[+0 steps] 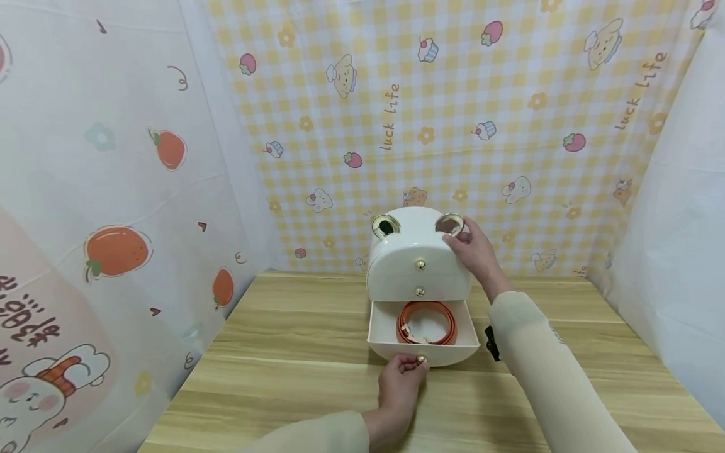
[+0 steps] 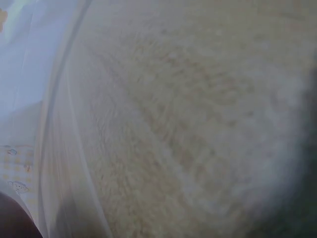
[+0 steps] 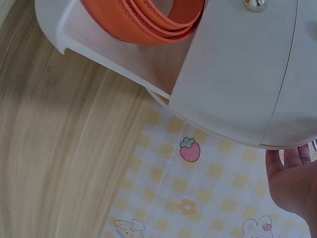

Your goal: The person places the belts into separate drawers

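A white frog-shaped drawer box [image 1: 419, 277] with gold-rimmed round eyes stands on the table. Its bottom drawer [image 1: 381, 324] is pulled out and holds a coiled orange belt [image 1: 449, 327], with a buckle at the coil's left. My left hand [image 1: 399, 390] pinches the gold knob on that drawer's front. Up at the box's right eye, my right hand [image 1: 476, 251] grips the upper side, thumb on the front. In the right wrist view, the right hand's fingers [image 3: 294, 158] touch the box's side beside the orange belt [image 3: 163, 27]. Blurred sleeve fabric [image 2: 173, 124] fills most of the left wrist view.
Two upper drawers with gold knobs [image 1: 420, 265] sit closed above the open one. The wooden table [image 1: 300, 327] runs around the box. A yellow checked cloth [image 1: 425, 126] hangs behind, and printed white cloth [image 1: 141, 176] hangs at the left.
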{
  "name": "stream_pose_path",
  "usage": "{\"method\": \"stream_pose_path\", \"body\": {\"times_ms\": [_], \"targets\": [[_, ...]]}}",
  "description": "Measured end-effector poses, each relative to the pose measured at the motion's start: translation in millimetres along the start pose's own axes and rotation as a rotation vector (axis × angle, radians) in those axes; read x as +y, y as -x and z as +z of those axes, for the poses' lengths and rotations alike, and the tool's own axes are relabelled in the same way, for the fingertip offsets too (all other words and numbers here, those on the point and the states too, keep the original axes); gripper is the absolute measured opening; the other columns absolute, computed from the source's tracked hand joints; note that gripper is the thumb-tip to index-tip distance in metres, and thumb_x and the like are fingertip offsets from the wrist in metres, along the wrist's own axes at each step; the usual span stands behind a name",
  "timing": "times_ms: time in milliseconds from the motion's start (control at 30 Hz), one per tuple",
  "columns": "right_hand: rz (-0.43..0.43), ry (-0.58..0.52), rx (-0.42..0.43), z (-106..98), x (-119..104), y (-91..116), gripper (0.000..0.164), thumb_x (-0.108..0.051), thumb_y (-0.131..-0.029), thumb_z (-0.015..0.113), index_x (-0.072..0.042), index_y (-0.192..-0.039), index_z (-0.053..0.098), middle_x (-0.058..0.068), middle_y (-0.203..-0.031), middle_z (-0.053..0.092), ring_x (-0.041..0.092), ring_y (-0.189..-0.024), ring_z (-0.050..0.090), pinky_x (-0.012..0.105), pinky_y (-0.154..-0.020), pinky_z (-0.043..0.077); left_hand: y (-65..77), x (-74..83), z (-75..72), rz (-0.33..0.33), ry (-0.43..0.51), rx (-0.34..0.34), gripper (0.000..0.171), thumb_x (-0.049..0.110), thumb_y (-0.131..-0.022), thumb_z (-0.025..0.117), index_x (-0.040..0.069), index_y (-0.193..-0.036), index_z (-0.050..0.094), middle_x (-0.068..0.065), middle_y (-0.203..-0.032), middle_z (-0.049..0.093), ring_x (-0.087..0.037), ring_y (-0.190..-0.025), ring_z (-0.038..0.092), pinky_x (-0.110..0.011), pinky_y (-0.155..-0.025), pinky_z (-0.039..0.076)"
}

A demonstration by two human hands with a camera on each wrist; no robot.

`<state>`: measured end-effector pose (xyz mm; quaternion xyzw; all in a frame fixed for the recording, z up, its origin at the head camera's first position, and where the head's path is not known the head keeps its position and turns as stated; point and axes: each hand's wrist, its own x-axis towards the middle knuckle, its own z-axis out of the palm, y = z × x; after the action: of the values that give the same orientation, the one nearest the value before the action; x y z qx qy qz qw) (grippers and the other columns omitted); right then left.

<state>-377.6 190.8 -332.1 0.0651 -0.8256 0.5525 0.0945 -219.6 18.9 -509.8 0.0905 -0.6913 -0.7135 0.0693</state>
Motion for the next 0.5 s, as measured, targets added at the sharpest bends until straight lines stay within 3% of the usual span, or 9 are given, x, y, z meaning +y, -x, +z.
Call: {"method": "stream_pose_path", "body": {"times_ms": [500], "targets": [[0.004, 0.0, 0.003, 0, 0, -1, 0.063, -0.026, -0.099, 0.061, -0.012, -0.153, 0.033, 0.026, -0.128, 0.059, 0.038, -0.113, 0.059, 0.044, -0.092, 0.048, -19.2, -3.9, 14.6, 0.037, -0.024, 0.06, 0.017, 0.012, -0.078, 0.083, 0.008, -0.086, 0.069, 0.003, -0.078, 0.067, -0.009, -0.07, 0.062, -0.022, -0.063, 0.052]]}}
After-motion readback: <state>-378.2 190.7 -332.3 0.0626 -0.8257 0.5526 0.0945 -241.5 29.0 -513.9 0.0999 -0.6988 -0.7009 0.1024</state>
